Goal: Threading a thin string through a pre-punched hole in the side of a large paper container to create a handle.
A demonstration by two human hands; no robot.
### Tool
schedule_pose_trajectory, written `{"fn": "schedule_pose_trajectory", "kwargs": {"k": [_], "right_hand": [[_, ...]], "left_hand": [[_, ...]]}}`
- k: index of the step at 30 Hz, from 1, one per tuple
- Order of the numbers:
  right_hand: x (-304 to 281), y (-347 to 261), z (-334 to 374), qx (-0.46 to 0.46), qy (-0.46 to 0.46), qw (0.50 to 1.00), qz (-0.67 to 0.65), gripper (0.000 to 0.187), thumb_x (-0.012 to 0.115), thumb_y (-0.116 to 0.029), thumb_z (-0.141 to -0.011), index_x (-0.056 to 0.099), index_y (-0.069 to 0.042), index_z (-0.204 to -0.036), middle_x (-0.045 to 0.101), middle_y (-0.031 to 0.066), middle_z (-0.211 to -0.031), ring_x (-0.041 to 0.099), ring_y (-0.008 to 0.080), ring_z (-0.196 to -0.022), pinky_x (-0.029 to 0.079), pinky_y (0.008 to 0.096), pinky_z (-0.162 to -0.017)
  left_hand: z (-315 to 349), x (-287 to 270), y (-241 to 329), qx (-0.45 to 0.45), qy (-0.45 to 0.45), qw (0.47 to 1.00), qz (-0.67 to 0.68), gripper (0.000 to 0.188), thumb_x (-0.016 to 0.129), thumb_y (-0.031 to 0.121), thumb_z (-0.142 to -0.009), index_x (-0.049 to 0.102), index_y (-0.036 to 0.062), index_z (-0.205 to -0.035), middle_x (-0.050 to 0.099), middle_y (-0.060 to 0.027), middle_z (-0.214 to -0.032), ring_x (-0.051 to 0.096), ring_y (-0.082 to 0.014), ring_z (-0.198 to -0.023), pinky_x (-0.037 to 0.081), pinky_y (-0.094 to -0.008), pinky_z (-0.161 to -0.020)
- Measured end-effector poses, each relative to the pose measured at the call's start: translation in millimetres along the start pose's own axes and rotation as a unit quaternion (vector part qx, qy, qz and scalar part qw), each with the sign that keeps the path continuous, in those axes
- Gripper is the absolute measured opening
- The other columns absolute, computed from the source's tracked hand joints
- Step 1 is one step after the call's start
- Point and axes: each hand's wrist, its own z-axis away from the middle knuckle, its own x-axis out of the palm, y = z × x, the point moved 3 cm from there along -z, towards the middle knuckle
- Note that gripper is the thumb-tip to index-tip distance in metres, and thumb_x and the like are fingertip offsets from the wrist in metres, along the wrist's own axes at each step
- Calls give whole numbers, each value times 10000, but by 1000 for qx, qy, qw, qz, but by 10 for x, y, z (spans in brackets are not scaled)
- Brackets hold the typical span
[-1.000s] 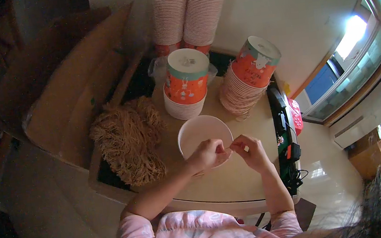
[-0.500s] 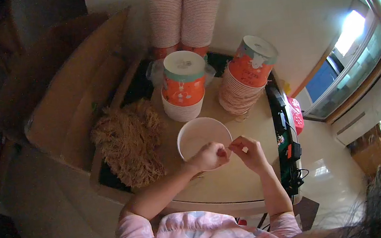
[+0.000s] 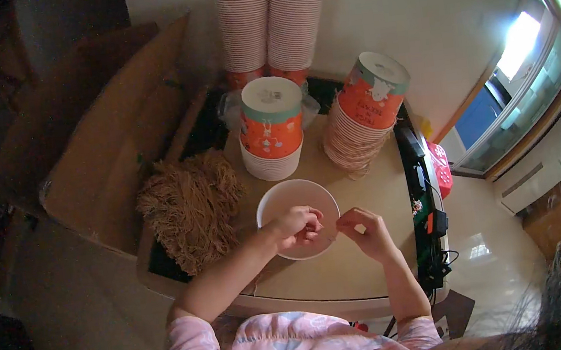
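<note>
White paper tub (image 3: 296, 192) sits mouth-up on the beige tabletop (image 3: 330, 280), and in the head view (the only one) both hands are working right at it. Left hand (image 3: 298, 228) is over the tub with its fingers curled in; can't tell if anything's tucked in there. Right hand (image 3: 363, 229) is by the tub's right rim, thumb and fingertips pinched together, maybe on a thin strand, but it's too small to be sure.

Progress, as far as I can judge: the stack on the right (image 3: 371, 106) has tan strands (image 3: 354, 151) round its lower sides, the middle stack (image 3: 271, 131) shows none I can spot, and a big loose heap of fibre (image 3: 191, 213) sits at left. So some done, loads left, I reckon.

Room-wise, the heap crowds the left edge near a cardboard box (image 3: 111, 146), the stacks close off the back, and a black adapter (image 3: 440, 224) sits along the right edge. Best elbow room looks like the strip right of the tub.
</note>
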Motion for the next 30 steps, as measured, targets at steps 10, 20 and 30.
{"fn": "schedule_pose_trajectory", "kwargs": {"k": [10, 20, 30], "right_hand": [[204, -67, 71, -108, -1, 989, 96, 103, 682, -42, -738, 629, -44, -827, 556, 85, -782, 587, 227, -700, 496, 312, -619], [301, -14, 151, -212, 63, 959, 176, 164, 702, -90, -702, 621, -89, -845, 558, 77, -811, 560, 262, -729, 488, 361, -614], [371, 147, 347, 57, 130, 961, -236, 68, 625, -85, -838, 590, -30, -854, 576, 30, -805, 556, 117, -720, 446, 242, -595]], "left_hand": [[78, 136, 101, -55, 3, 913, -405, 327, 503, 303, -898, 628, 28, -773, 351, 48, -477, 299, -60, -363, 239, -226, -344], [-103, 54, -40, -135, -8, 948, -289, 248, 588, 285, -865, 632, 59, -773, 363, 44, -502, 271, -66, -382, 201, -230, -355], [99, 209, -41, 157, 18, 925, -346, 168, 662, 208, -810, 660, 45, -847, 567, 15, -627, 481, -67, -516, 389, -249, -452]]}}
